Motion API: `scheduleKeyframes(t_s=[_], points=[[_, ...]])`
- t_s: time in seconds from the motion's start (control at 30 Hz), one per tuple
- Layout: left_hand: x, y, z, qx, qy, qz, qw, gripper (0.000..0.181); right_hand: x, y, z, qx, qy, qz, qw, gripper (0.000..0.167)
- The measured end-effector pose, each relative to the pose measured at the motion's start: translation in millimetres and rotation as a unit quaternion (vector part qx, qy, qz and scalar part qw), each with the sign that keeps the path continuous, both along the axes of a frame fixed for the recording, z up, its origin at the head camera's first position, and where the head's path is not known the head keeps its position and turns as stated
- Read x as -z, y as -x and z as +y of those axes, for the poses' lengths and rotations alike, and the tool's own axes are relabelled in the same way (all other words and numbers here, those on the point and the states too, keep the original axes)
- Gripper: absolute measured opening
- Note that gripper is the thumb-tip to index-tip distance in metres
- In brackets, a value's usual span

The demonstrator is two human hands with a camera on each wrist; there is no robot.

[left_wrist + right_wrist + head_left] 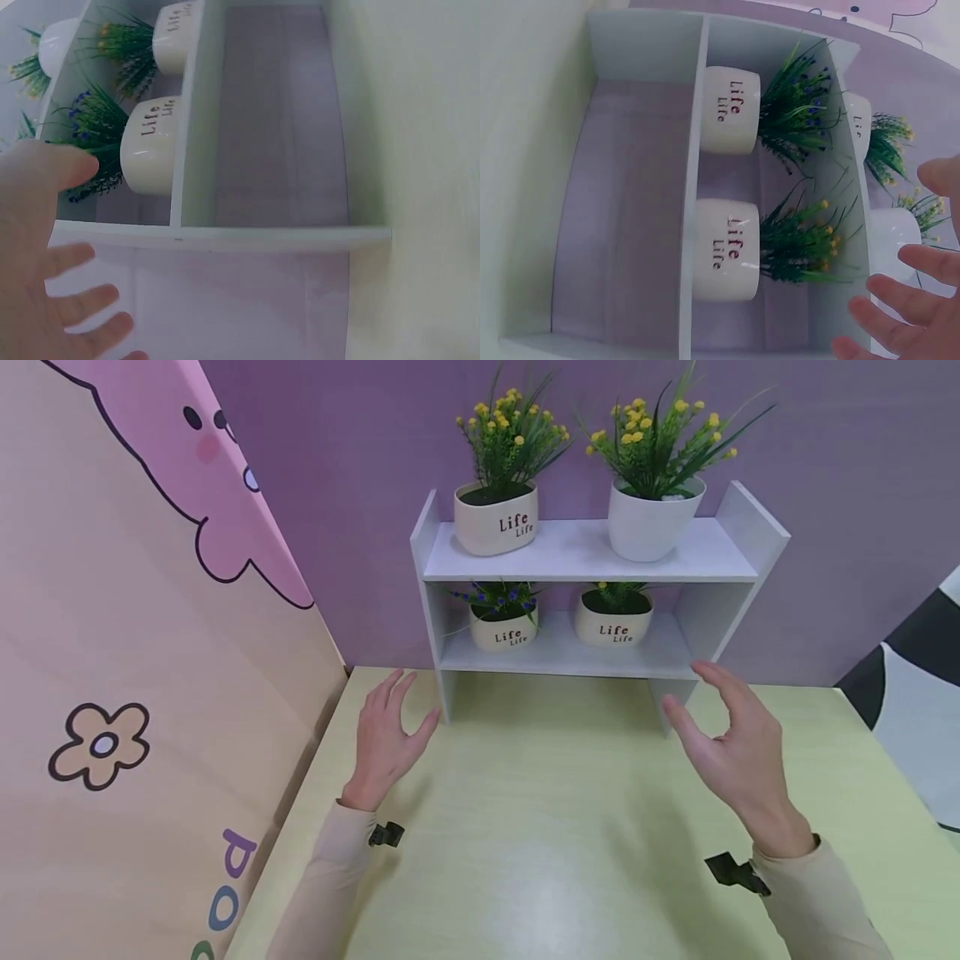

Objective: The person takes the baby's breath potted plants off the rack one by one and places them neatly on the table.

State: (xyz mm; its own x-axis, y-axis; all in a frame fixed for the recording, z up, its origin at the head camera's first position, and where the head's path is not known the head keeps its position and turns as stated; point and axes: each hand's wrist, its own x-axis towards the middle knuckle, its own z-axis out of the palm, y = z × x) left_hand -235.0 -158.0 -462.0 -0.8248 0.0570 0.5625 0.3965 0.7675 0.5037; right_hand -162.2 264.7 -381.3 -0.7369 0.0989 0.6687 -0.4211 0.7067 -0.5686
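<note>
A white two-tier shelf (585, 670) stands on the table against the purple wall. My left hand (386, 739) hovers in front of its left side, fingers spread and holding nothing. On the opposite side my right hand (738, 747) is raised, thumb and fingers apart, also without anything in it. Two white pots with yellow flowers, a left pot (495, 527) and a right pot (648, 527), sit on the upper tier. Below them are a pot with blue flowers (502, 631) and another yellow-flowered pot (615, 625). Both wrist views show the hands apart from the shelf.
The pale yellow table (525, 827) extends in front of the shelf. On the left rises a cream panel (150, 652) with cartoon drawings. A black-and-white patterned surface (922, 677) lies beyond the table's right edge.
</note>
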Motion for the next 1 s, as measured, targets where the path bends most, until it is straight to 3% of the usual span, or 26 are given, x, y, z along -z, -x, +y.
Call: scheduleKeyframes(t_s=[0.27, 0.53, 0.73, 0.9, 1.0], points=[[-0.1, 2.3, 3.6, -0.017, -0.066, -0.063, 0.9957, 0.067, -18.0, 4.6, -13, -0.031, 0.078, -0.05, 0.9952, 0.049], [11.1, 11.2, 4.0, -0.018, -0.087, -0.089, 0.9921, 0.065, -27.9, 12.9, -30, -0.063, 0.084, -0.028, 0.9941, 0.054], [17.9, 20.9, 5.7, -0.013, -0.105, -0.089, 0.9904, 0.063, -40.9, 20.0, -41, -0.072, 0.071, -0.012, 0.9948, 0.053], [19.7, 28.1, 9.3, -0.01, -0.084, -0.078, 0.9933, 0.062, -49.3, 27.9, -45, -0.072, 0.063, -0.008, 0.9954, 0.054], [20.9, 30.7, 11.2, -0.013, -0.076, -0.072, 0.9944, 0.061, -54.1, 31.7, -49, -0.091, 0.074, -0.014, 0.993, 0.054]])
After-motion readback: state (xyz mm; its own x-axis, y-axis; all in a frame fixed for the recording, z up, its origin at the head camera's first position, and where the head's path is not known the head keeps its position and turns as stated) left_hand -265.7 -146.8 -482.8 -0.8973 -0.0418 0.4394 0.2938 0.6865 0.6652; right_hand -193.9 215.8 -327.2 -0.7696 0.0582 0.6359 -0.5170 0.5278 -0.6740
